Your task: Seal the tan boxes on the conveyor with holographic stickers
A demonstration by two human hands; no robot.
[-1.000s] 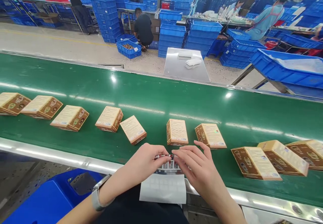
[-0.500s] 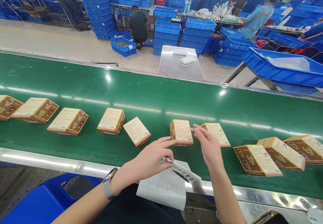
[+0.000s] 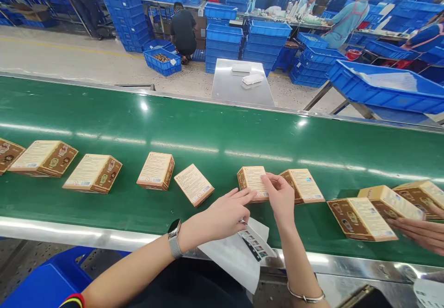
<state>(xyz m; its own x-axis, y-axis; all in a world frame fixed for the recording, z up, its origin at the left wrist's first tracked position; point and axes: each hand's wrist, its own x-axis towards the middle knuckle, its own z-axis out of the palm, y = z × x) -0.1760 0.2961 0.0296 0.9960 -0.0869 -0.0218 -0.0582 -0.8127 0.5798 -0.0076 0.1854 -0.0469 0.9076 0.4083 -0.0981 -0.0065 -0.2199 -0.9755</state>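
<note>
In the head view, the box (image 3: 252, 178) being worked on lay just right of the middle of the frame, on the green belt (image 3: 194, 118), between the person's two hands. The left hand (image 3: 225, 213) was at its lower left, the extended fingers touching the near edge of its pale top, while the thumb and curled fingers gripped a sheet of stickers (image 3: 255, 242). That sheet hung down toward the lower middle of the frame, over white paper (image 3: 231, 255). The right hand (image 3: 281, 197) was at the box's right side, thumb and fingers drawn together with the tips at the top face; whether they pinched anything could not be told. Just beyond that hand, to the right, lay a second box (image 3: 308, 185) with a shiny sticker on top. A tilted box (image 3: 194, 183) lay left of the hands. At the right edge of the frame, another person's hand (image 3: 421, 234) reached to a brown-and-cream box (image 3: 388, 201).
</note>
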